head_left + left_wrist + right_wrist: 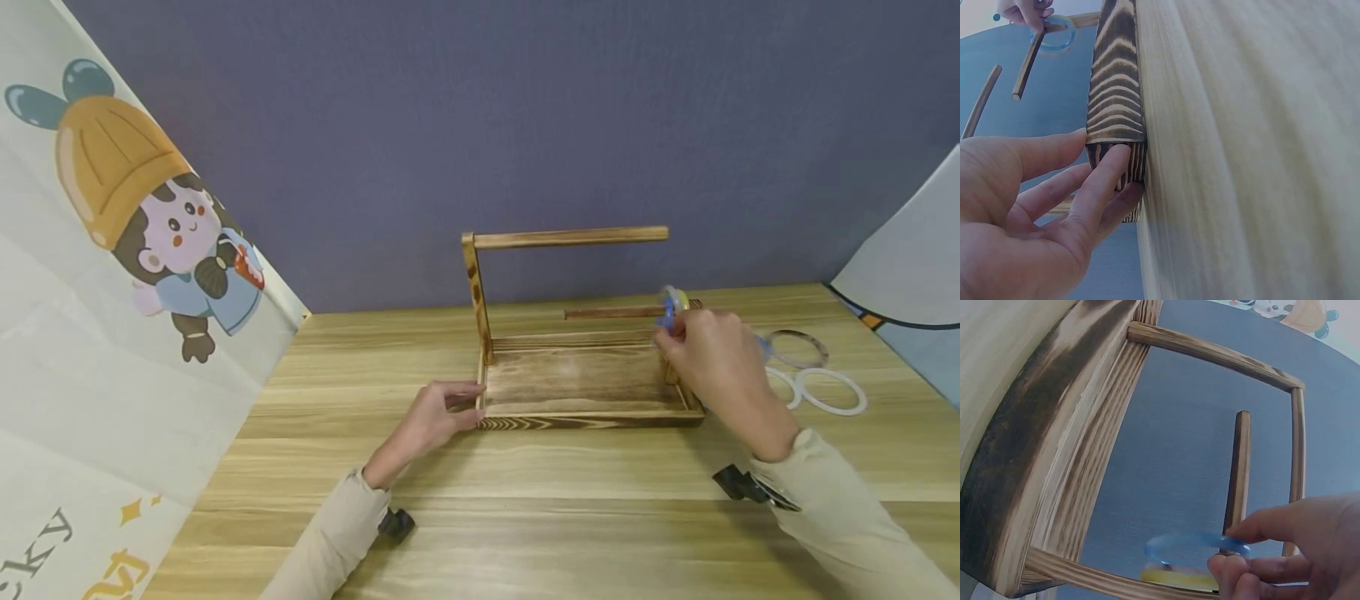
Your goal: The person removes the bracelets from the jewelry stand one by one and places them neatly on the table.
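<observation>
A brown wooden rack [592,421] stands on the table, with a tray base, a tall upper bar [570,238] and a lower rod [611,313]. The thumb and fingertips of my left hand [431,417] touch its left end; in the left wrist view the fingers lie fairly straight against the striped end face. Between thumb and fingers my right hand [716,354] pinches a blue bangle [1191,539] at the post end of the lower rod. A yellow bangle [1175,578] is just beside it. My fingers hide how the rod passes through them.
Right of the rack lie white bangles [832,392] and a brownish bangle [802,348], with a bit of blue [765,346] partly behind my hand. A blue-grey partition [480,150] stands behind the table. A cartoon-printed sheet [75,350] is at the left.
</observation>
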A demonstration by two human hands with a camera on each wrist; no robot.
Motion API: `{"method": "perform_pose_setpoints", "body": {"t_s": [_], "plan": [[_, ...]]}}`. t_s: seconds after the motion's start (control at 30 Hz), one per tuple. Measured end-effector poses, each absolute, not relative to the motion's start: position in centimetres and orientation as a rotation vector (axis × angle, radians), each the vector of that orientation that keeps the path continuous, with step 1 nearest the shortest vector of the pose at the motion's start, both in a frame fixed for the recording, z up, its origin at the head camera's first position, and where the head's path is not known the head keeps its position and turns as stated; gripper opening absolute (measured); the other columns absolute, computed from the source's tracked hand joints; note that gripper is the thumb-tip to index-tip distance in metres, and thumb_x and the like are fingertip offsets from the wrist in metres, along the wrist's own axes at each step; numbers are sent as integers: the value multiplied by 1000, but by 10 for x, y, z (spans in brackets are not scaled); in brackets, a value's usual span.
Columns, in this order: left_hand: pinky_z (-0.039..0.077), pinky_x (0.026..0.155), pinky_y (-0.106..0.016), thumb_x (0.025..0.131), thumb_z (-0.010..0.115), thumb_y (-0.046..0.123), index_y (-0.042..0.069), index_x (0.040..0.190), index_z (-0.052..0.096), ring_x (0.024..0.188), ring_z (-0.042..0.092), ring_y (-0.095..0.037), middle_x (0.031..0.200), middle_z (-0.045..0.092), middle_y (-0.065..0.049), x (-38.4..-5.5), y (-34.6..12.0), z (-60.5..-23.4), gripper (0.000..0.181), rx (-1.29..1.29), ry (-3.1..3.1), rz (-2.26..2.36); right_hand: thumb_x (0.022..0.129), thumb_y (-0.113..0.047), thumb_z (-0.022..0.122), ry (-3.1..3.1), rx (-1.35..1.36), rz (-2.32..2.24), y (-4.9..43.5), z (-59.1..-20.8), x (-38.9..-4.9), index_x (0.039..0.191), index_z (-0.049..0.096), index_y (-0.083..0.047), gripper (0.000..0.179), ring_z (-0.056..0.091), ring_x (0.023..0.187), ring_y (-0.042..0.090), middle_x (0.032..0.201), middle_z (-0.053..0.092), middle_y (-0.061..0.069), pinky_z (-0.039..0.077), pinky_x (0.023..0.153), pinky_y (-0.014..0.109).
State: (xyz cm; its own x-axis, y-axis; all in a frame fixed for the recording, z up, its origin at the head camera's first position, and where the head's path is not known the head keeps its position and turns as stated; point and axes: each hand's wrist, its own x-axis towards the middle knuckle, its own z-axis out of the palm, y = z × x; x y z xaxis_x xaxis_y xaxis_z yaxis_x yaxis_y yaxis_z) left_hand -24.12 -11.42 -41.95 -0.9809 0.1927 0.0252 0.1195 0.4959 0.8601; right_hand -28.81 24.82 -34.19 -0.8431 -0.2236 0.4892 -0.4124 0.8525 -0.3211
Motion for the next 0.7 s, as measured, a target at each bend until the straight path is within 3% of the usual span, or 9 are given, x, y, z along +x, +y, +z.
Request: {"method": "perform_pose_setpoints", "body": {"t_s": [0.27,0.5,0.7], "plan": [[56,95,-32,88,74,7,-1,125,66,119,61,-36,141,56,-17,-240,-115,-420,39,276,2643,1523,96,-12,63,-2591,499,681,250,-341,-288,74,68,1,27,35,33,9,47,48,-1,24,29,23],[57,94,-32,88,74,6,-1,125,66,118,62,-34,140,57,-17,-244,-115,-420,39,300,2637,1523,98,-13,63,-2577,532,719,250,-340,-289,72,68,0,30,33,32,8,47,48,-2,23,27,22],[56,95,-32,87,74,4,-2,125,66,117,63,-33,138,59,-18,-243,-115,-420,39,316,2641,1523,99,-12,61,-2575,567,751,246,-338,-286,85,70,5,25,35,32,8,50,51,0,24,27,22]]}}
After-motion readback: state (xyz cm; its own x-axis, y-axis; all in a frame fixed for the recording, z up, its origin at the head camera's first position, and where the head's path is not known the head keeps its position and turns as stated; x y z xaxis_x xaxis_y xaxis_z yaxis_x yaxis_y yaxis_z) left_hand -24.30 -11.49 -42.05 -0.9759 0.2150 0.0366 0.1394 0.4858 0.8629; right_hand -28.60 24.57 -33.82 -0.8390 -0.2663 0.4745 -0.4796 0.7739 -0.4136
